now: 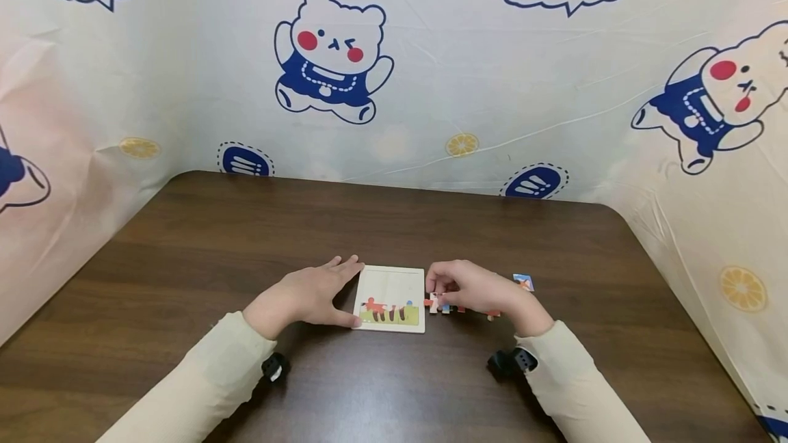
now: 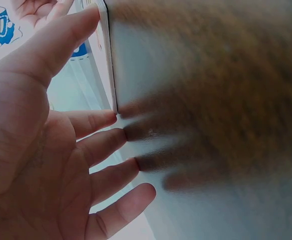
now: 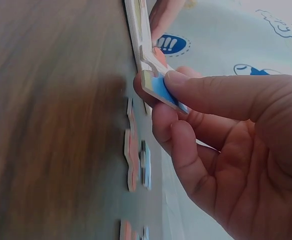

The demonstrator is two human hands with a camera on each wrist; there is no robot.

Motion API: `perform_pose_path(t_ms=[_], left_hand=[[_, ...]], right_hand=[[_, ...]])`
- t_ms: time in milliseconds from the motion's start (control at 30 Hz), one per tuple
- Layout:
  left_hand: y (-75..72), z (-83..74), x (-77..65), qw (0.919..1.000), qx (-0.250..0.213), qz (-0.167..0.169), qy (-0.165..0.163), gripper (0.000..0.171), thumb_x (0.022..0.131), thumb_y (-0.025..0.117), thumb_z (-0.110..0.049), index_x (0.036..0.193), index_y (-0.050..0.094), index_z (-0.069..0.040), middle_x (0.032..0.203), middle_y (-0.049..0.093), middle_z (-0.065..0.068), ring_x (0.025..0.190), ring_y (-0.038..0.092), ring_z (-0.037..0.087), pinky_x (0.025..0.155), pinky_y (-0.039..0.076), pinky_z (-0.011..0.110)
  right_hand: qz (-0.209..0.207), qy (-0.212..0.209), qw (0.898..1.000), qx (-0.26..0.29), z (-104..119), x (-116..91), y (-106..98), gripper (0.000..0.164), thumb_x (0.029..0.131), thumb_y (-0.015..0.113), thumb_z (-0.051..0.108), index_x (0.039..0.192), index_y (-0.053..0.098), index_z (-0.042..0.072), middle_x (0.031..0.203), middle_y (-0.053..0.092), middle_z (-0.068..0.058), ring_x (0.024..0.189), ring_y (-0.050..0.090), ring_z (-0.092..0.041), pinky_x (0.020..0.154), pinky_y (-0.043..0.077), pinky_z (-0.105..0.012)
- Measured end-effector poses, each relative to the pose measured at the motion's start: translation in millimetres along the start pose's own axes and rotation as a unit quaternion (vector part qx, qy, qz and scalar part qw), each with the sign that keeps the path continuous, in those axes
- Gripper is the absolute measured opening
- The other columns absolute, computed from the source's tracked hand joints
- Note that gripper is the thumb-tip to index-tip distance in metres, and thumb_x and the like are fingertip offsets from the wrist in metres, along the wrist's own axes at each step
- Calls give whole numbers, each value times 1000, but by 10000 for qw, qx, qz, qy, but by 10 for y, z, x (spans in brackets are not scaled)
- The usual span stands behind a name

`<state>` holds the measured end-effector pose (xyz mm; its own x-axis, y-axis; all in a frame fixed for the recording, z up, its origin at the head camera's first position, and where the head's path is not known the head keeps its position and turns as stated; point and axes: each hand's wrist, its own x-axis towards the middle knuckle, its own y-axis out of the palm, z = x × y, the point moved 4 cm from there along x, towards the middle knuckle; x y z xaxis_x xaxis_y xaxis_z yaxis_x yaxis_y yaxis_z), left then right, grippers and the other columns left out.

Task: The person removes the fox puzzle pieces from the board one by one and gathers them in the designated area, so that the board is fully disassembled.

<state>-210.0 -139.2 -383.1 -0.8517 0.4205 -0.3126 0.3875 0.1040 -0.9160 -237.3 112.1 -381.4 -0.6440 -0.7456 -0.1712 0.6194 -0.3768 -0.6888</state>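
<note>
A light wooden puzzle board [image 1: 389, 282] lies on the table, its lower part filled with red and green picture pieces [image 1: 388, 313] and its upper part bare. My left hand [image 1: 310, 292] is spread along the board's left side, thumb at the near corner and fingertips [image 2: 116, 116] by the edge. Just right of the board, my right hand [image 1: 470, 286] pinches a blue and white jigsaw piece [image 3: 162, 91] between thumb and fingers. In the right wrist view the piece is tilted and raised off the table, its far end overlapping the board's edge.
Several loose jigsaw pieces [image 3: 130, 160] lie on the table beneath and beside my right hand. One blue-edged piece [image 1: 523, 282] sits farther right, past the wrist. The brown table [image 1: 369, 224] ends at a printed cloth [image 1: 431, 87] at the back and sides.
</note>
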Motion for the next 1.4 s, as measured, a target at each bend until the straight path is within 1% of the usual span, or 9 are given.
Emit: perform_pose_path(t_ms=[100,300,333,567,633,867,1033,1267,1400], left_hand=[[-9,-2,0,10000,-3,0,-7,99,81,74,-57,157,29,-13,165,25,6,152,25,31,111,38,56],[-24,-13,-18,10000,-34,2,-6,99,81,75,-56,157,30,-13,165,25,7,152,26,32,111,38,57],[-23,-14,-19,10000,-41,-2,-5,99,81,75,-56,157,30,-12,165,26,7,152,26,32,111,38,56],[-11,-9,-25,10000,-50,-15,-27,98,81,75,-57,157,30,-13,165,26,7,152,27,31,110,39,57],[-7,-8,-25,10000,-50,-21,-34,98,81,75,-57,157,30,-13,165,26,6,152,27,31,109,39,58],[-13,-10,-24,10000,-53,-43,-6,98,81,74,-57,157,30,-13,165,26,7,152,27,31,110,39,57],[-5,-7,-24,10000,-38,-63,1,98,81,74,-57,157,31,-13,165,26,7,152,27,32,110,39,57],[3,-9,-21,10000,-55,-71,43,98,81,74,-57,157,30,-13,165,26,7,152,27,32,111,38,56],[5,-13,-18,10000,-53,-58,26,97,81,74,-57,157,30,-14,165,26,7,152,26,31,112,37,56]], right_hand=[[-49,24,10000,-33,-26,-48,-26,9,94,65,5,100,61,8,78,62,1,68,53,-9,66,47,-22],[-162,-21,9997,-170,-76,-142,-66,8,94,65,3,99,61,9,78,63,1,69,54,-7,65,47,-22],[-175,-19,9997,-164,-85,-160,-71,9,94,65,3,99,61,9,78,64,1,68,54,-7,64,47,-22],[-274,-92,9995,-105,-150,-305,-136,10,93,64,-1,100,61,6,79,63,0,74,56,-6,69,48,-23],[-274,-51,9996,-87,-169,-344,-156,11,93,64,-2,100,61,6,79,62,1,74,56,-7,69,48,-22],[-264,66,9996,24,-249,-468,-198,8,94,62,0,100,60,6,79,61,-1,70,53,-7,61,45,-22],[-307,62,9995,-80,-289,-555,-219,9,94,62,-1,100,60,7,79,61,1,72,53,-6,64,46,-22],[-406,22,9990,-173,-339,-681,-276,9,94,64,2,101,61,7,86,67,2,77,57,-4,72,48,-23],[-496,52,9986,-171,-389,-761,-313,9,94,64,2,101,62,7,89,68,2,78,58,-4,72,49,-23]])
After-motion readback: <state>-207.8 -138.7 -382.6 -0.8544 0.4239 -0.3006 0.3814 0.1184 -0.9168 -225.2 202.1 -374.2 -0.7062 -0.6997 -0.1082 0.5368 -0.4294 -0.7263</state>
